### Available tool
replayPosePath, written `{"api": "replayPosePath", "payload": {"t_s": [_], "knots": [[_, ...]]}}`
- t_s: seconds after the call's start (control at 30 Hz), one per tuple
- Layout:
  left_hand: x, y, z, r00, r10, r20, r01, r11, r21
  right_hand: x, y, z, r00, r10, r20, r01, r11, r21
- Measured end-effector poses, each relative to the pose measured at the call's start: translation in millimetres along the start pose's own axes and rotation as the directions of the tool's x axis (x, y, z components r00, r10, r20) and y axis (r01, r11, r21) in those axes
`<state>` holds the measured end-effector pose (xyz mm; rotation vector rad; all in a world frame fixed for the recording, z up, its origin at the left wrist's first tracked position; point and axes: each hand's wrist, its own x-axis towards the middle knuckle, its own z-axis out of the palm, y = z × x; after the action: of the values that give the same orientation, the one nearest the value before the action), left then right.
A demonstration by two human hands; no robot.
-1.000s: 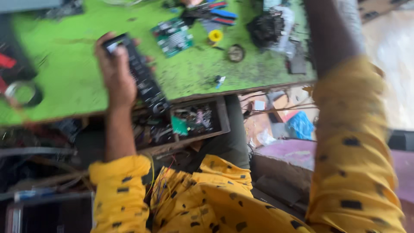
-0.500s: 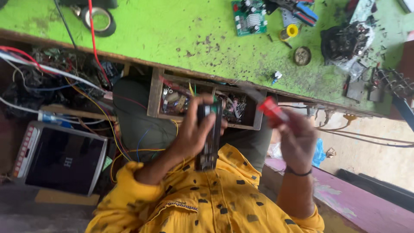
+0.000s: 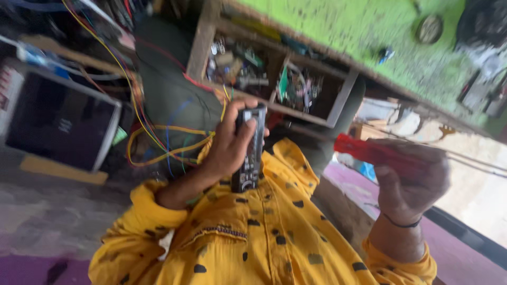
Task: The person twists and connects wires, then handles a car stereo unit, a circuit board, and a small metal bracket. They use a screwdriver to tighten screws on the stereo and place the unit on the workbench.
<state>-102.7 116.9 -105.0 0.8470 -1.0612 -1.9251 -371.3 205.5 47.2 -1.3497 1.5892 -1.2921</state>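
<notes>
Nearest the camera, a yellow garment with dark spots [image 3: 264,237] is seen filling the lower middle of the view, worn by the person.

The left hand [image 3: 227,145] is closed around a black remote control [image 3: 250,148], which is held upright just above the garment, close to the chest. The fingers are wrapped over its left edge and the thumb lies across its upper front. The lower end of the remote is seen against the yellow cloth.

The right hand [image 3: 409,182] is clenched around the red handle of a screwdriver [image 3: 369,151]. The handle is seen pointing left and slightly up; its shaft is hidden or blurred and cannot be made out. A thin dark band is worn on that wrist. The two hands are held apart, with the remote to the left of the screwdriver.

Behind the left hand, loose yellow, blue and red wires [image 3: 163,142] are hanging. A dark-screened device with a pale frame [image 3: 58,121] is noted at far left.

Farther off, open wooden compartments [image 3: 274,79] holding small electronic parts are recorded beneath a green worktop [image 3: 359,26].
</notes>
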Motion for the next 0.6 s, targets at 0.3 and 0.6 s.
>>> {"api": "replayPosePath", "payload": {"t_s": [0.3,0.6], "knots": [[-3.7,9.2,0.0,0.997,-0.036,0.064,0.038,0.998,-0.044,0.9,-8.5,3.1,0.997,0.005,0.073,-0.003,1.000,-0.024],[4.3,2.7,-0.1,0.999,-0.037,0.008,0.038,0.994,-0.105,2.9,28.1,-0.3,0.996,0.070,-0.058,-0.065,0.994,0.091]]}}
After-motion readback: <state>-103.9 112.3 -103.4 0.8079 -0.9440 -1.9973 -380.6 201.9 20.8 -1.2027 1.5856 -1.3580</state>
